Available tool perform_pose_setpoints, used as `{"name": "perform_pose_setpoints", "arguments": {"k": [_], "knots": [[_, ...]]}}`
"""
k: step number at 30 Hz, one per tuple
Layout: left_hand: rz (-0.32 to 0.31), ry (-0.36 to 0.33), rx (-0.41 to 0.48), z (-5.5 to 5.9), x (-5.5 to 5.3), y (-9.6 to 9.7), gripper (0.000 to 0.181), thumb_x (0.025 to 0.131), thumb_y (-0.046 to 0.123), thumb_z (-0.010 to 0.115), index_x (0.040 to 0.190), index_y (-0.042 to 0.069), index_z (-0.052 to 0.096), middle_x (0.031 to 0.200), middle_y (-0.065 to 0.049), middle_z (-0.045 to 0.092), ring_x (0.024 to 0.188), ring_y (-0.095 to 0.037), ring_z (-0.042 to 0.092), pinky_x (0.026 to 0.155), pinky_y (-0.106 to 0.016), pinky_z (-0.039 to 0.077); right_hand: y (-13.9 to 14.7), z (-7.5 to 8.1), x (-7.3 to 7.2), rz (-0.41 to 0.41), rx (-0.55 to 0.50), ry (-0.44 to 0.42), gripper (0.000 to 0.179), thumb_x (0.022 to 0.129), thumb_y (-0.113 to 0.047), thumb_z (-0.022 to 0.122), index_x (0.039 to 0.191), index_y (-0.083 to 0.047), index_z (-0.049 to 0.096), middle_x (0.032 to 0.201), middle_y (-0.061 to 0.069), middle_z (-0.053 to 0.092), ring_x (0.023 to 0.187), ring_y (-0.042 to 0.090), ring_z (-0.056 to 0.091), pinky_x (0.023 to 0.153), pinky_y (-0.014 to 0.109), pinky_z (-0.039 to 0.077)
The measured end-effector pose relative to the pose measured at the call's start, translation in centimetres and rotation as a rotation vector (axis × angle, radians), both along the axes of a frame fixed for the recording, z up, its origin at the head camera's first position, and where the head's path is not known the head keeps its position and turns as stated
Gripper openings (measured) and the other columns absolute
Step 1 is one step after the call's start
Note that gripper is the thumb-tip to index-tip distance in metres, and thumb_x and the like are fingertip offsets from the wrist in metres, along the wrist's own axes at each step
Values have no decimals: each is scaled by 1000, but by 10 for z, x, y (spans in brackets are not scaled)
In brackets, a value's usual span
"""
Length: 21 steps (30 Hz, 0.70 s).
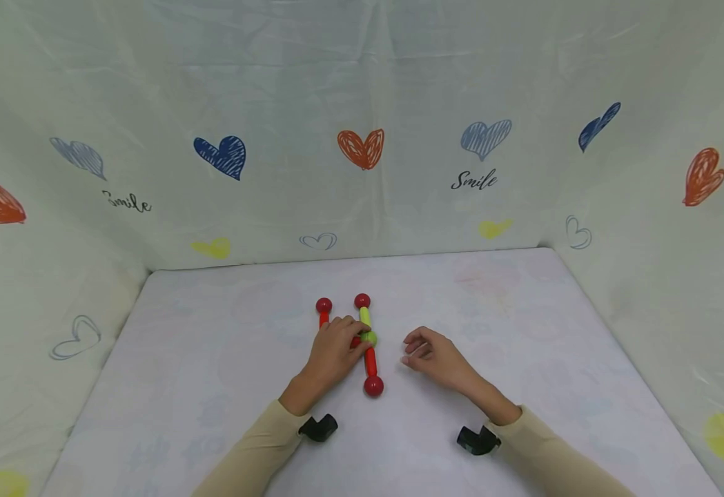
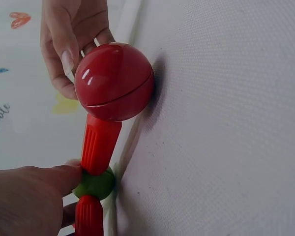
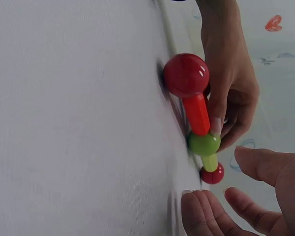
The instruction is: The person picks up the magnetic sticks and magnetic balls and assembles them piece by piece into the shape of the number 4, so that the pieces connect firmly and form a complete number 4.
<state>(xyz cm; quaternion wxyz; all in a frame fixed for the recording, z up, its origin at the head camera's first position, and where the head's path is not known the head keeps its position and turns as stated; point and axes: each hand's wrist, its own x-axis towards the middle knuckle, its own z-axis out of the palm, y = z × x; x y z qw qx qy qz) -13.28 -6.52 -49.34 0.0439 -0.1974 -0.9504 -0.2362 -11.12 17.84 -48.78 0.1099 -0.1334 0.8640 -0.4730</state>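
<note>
A toy frame of balls and sticks lies on the table. Its green ball (image 1: 369,338) is pinched between the thumb and fingers of my left hand (image 1: 335,351). Toward me, a red stick (image 1: 370,361) joins that ball to a red ball (image 1: 373,386); away from me, a yellow-green stick (image 1: 365,317) leads to another red ball (image 1: 362,301). Left of these, a third red ball (image 1: 324,306) tops a red stick (image 1: 324,319), partly hidden by my left hand, as is the red stick crossing to the green ball. My right hand (image 1: 439,359) hovers to the right, fingers loosely bent, holding nothing.
A pale cloth covers the table (image 1: 492,310). Behind it and at both sides hangs a white curtain (image 1: 293,200) printed with hearts and words. Black wrist cameras sit at the left cuff (image 1: 319,428) and right cuff (image 1: 478,440).
</note>
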Motion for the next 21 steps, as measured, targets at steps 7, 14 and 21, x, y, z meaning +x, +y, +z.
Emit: {"name": "perform_pose_setpoints", "arguments": {"k": [7, 14, 21], "knots": [[20, 28, 11, 0, -1, -9, 34, 91, 24, 86, 121, 13, 77, 106, -3, 71, 93, -19, 62, 82, -38, 51, 17, 2, -9, -33, -16, 9, 27, 95, -5, 75, 117, 5, 63, 105, 12, 71, 94, 24, 72, 73, 24, 58], [99, 77, 16, 7, -4, -33, 36, 89, 21, 87, 122, 11, 76, 115, -7, 71, 103, -26, 64, 88, -44, 53, 35, 6, -19, -60, -15, 24, 26, 97, -3, 73, 118, 8, 62, 105, 17, 71, 92, 28, 72, 71, 26, 58], [187, 44, 15, 17, -8, -64, 34, 95, 21, 81, 126, 8, 74, 119, -10, 71, 108, -30, 63, 92, -47, 53, 53, 5, -30, -76, -13, 35, 25, 98, 1, 68, 120, 10, 61, 104, 18, 71, 88, 28, 72, 70, 27, 58]]}}
